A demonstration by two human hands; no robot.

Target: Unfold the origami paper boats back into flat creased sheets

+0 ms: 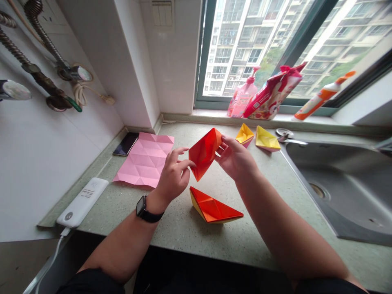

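A folded red-orange paper boat [203, 157] is held tilted above the counter, its open side toward me. My right hand [237, 157] grips its upper right end between thumb and fingers. At the left edge of that boat is my left hand [174, 173], with the thumb on the paper and the index fingertip at the rim. Below the hands, a second paper boat [214, 206], red inside and yellow outside, rests on the counter. To the left of my left hand lies a creased pink paper sheet [147, 159], spread out flat.
Two small yellow-and-pink paper boats [244, 134] [268, 139] stand behind my right hand, near a steel sink [343, 179]. A phone [126, 143] and a white power bank [82, 202] with a cable lie left. Bottles and a red bag [272, 96] line the windowsill.
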